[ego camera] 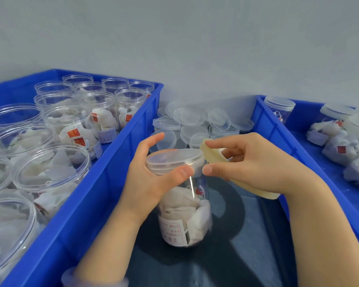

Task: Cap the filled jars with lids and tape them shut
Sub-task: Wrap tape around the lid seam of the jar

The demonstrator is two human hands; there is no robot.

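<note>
At 9 o'clock stands the left blue crate (104,183), full of open jars (50,166) with white sachets inside and no lids on them. Its right wall runs in a diagonal from 11 o'clock down to 7 o'clock, just beside the left forearm.

The left hand (151,179) comes up from 7 o'clock and grasps the capped jar (187,216) at its top. The thumb presses on the side of the clear lid (174,160) and the other fingers curve around the far side. The jar stands almost upright on a dark surface (247,245) in the centre, between both crates, and the lid sits on its mouth.

Behind it, at 12 o'clock, a heap of loose lids (195,123) fills the gap between the crates, near the wall.

The right hand (253,162) enters from 5 o'clock and holds a cream tape roll (210,153). The index finger lies over the roll and the thumb tip is at the lid's edge, just beside the left thumb. Whether tape already sticks on the lid, I cannot tell.

At 3 o'clock the right blue crate (278,131) holds capped jars (338,129), most of them lying down. Its left wall passes close under the right forearm, so the open room is only the narrow dark strip between both crates.
</note>
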